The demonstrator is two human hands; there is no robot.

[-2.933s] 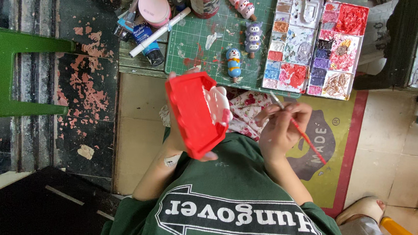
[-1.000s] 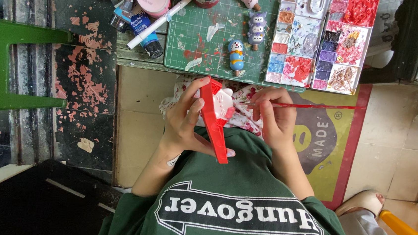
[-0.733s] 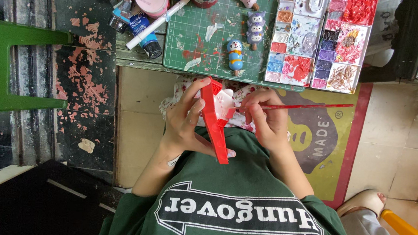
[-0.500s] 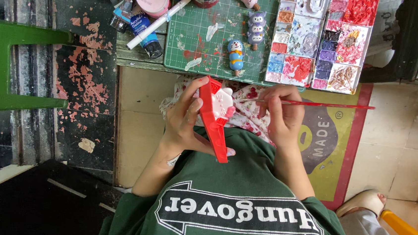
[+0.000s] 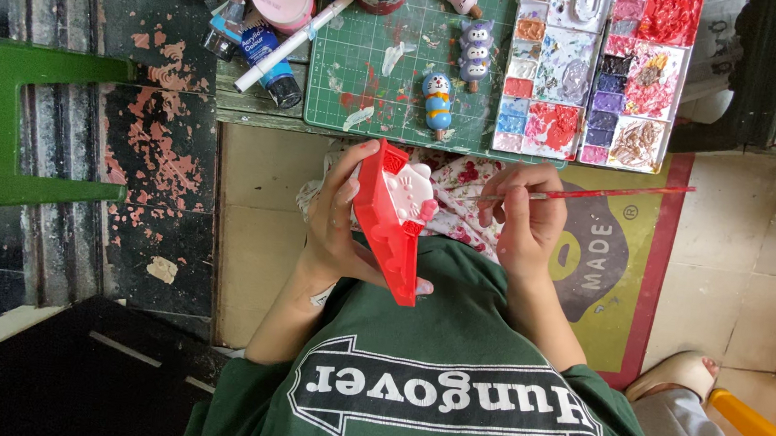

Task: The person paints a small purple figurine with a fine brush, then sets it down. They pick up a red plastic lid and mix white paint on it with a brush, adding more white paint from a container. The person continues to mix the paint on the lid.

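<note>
- Head view: your left hand fingers wrap the red tray above your lap, white figure inside.
- Your right hand pinches the brush, tip beside the figure.
- Figure looks mostly white; painting seems early.

The left hand is raised in front of the chest with the wrist bent and the forearm running down and outward to the elbow. Its fingers curl over the upper edge of what it holds, and the thumb presses underneath near the lower end. The right hand sits just beside it at about the same height, forearm angled back toward the body. Its fingers are bunched in a pinch, knuckles up, thumb tucked against the fingertips.
</note>
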